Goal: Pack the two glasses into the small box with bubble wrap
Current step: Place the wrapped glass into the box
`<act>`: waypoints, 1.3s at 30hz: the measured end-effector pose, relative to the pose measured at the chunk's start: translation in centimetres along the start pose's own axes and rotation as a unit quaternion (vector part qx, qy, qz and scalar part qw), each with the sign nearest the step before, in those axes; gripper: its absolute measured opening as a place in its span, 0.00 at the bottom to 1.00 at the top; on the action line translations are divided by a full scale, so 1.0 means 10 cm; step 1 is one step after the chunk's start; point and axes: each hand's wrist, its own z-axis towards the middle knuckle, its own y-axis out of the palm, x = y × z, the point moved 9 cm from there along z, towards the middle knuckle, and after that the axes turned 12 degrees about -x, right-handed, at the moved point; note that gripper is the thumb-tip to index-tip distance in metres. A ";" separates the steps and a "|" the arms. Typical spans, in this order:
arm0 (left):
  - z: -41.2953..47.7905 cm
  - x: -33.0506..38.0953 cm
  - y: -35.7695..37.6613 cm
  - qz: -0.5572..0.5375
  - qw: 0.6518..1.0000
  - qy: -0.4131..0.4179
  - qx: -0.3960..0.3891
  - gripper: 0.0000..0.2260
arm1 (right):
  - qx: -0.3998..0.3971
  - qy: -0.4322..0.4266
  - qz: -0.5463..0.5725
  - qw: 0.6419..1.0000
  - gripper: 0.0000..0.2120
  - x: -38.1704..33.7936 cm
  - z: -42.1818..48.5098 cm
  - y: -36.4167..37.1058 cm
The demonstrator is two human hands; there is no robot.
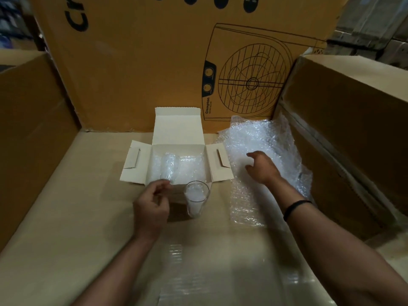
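Walling the scene: printed carton [143,62] across the top, left carton [28,129] and right carton [342,129] at the sides, cardboard floor [77,217] between, widest stretch at lower left. Bubble wrap sheet [260,138] sits right of centre, far edge riding up the right carton, left edge just beside the box flap. Small box [176,133] is at centre, lid up against the printed carton, side flaps flat, wrap lining inside. Lying glass [168,165] is in the box's left half. Upright glass [196,200] stands just before the box's front edge, white stuffing inside. Right hand [262,166] is over the sheet, fingers loose, spread. Left hand [152,206] is curled at the lying glass's base; cannot tell if it grips.
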 end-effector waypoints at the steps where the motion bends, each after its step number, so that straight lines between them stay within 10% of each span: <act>1: 0.07 0.10 -0.01 0.015 1.000 0.021 0.008 0.15 | -0.017 0.015 -0.020 1.000 0.27 0.06 0.07 0.07; 13: 0.63 -0.07 0.16 0.133 0.988 0.004 -0.076 0.14 | 0.081 0.040 -0.102 0.991 0.08 0.21 0.17 -0.11; 21: 0.65 -0.07 0.19 0.134 0.988 -0.011 -0.079 0.12 | -0.049 0.045 0.039 0.997 0.25 0.40 0.24 0.00; 32: 0.64 -0.07 0.18 0.121 0.989 -0.026 -0.085 0.14 | 0.169 0.010 0.175 0.970 0.07 0.18 -0.08 -0.73; 39: 0.73 -0.04 0.09 -0.011 0.997 -0.063 -0.049 0.15 | -0.038 -0.023 0.491 0.870 0.11 -0.52 -0.28 -1.11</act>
